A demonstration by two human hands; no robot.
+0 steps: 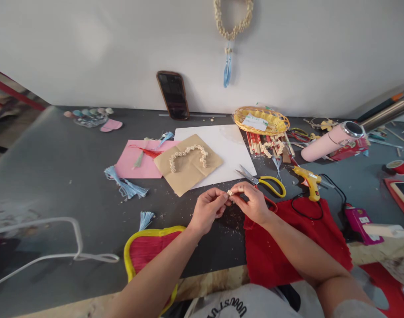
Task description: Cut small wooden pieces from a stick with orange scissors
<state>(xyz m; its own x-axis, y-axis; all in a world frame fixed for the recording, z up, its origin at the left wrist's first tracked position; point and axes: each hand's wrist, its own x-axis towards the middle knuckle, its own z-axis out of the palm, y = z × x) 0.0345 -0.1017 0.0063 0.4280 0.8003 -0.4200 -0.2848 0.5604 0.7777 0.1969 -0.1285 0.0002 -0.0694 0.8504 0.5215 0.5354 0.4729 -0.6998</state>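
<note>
Left hand point(206, 210) and right hand point(251, 202) pinching one small cream piece point(230, 193)
From here, both grips look narrow, fingertips closed on it above the dark tabletop point(89, 194); beyond, a knobbly strand point(197, 147) curls on creased brown paper point(182, 179); pointed scissors point(254, 179) and jagged-edged red cloth point(268, 260) lie near.

The shirt point(258, 302) is pale grey, with dark letters point(228, 308) in a curve. The right sleeve point(356, 309) is short.
</note>
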